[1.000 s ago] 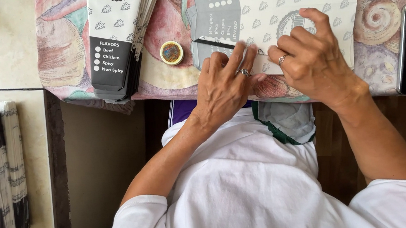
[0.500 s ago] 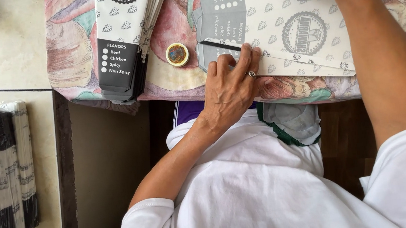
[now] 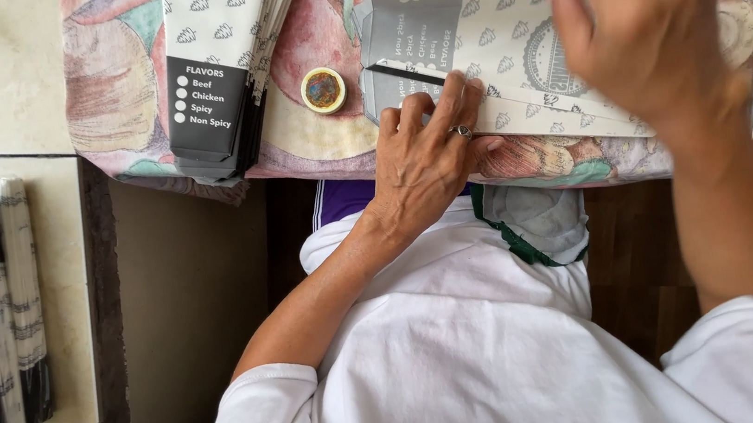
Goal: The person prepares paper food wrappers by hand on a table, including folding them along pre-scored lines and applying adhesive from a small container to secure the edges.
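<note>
Head view: your left hand (image 3: 422, 155) presses flat, fingers together, on the grey-and-white printed cardboard sheet (image 3: 510, 58) lying on the patterned cloth (image 3: 117, 90).
Keep that palm firm on the fold; your right hand (image 3: 645, 20), blurred, hovers spread above, holding nothing. Count: one loose sheet, one stack of similar sheets (image 3: 221, 65), one small round yellow tin (image 3: 324, 89).

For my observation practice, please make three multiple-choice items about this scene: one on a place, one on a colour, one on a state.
1. Where is the small round tin?
A. between the stack of flat cartons and the unfolded carton
B. on the floor
C. in a hand

2. Its rim is:
A. red
B. yellow
C. blue

3. The left hand:
A. is lifted in the air
B. presses flat on the unfolded carton
C. grips the tin

Answers: 1 A, it lies on the cloth between them; 2 B, yellow ring; 3 B, fingers spread on the carton, while the right hand is raised and blurred.
</note>
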